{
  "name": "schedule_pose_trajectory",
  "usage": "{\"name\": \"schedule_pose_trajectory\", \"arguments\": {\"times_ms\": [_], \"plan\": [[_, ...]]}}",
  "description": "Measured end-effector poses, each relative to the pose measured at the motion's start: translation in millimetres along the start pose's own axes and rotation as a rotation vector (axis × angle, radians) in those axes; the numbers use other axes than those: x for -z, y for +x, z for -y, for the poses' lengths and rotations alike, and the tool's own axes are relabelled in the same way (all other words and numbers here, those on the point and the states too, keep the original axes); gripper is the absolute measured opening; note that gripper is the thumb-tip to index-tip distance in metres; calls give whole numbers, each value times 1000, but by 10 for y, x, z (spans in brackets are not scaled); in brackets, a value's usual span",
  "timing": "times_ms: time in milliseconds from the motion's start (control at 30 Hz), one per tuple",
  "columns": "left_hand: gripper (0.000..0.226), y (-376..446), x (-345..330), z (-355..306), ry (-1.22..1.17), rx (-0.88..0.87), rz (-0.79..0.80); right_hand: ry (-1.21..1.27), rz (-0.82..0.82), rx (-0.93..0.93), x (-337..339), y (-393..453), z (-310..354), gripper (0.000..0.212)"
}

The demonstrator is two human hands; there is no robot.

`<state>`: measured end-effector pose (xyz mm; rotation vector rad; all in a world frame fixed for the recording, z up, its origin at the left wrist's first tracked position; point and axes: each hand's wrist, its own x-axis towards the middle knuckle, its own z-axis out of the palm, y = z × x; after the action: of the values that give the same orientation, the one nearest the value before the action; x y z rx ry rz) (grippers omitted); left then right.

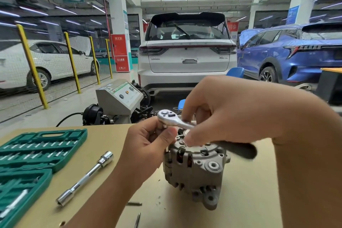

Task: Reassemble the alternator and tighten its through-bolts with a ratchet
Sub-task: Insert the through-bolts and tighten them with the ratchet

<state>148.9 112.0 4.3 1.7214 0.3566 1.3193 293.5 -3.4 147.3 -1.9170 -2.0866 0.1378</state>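
Note:
A grey cast alternator (pixel 196 170) stands on the tan table (pixel 246 190), its housing closed up. Above its top edge a chrome ratchet (pixel 171 117) hangs head-left, with its dark handle (pixel 238 150) trailing right and blurred. My right hand (pixel 231 111) grips the ratchet's shank just behind the head. At the underside of the ratchet head my left hand (pixel 148 146) has fingers and thumb pinched together; what they pinch is hidden. Both hands hover over the alternator's upper left rim.
A green socket-set case (pixel 37 155) lies open at the table's left. A chrome extension bar with sockets (pixel 85 176) lies beside it. Two small loose bolts (pixel 136 209) rest near the front edge. Beyond the table stand a grey test machine (pixel 118 98) and parked cars.

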Motion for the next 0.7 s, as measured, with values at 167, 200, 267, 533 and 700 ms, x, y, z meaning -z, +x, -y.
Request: {"name": "schedule_pose_trajectory", "arguments": {"times_ms": [167, 200, 267, 533, 700], "plan": [[30, 11, 61, 5, -3, 38, 5, -173, -139, -95, -92, 135, -62, 12], [26, 10, 63, 11, 9, 37, -4, -175, -128, -71, -87, 116, -39, 11], [12, 15, 70, 24, 17, 39, -25, -97, -53, -12, -38, 28, 6, 23], [2, 55, 156, 31, 59, 23, 29, -165, -184, -111, -92, 80, 10, 28], [14, 27, 117, 66, 17, 14, -7, -105, -44, 10, -65, 10, 175, 25]]}}
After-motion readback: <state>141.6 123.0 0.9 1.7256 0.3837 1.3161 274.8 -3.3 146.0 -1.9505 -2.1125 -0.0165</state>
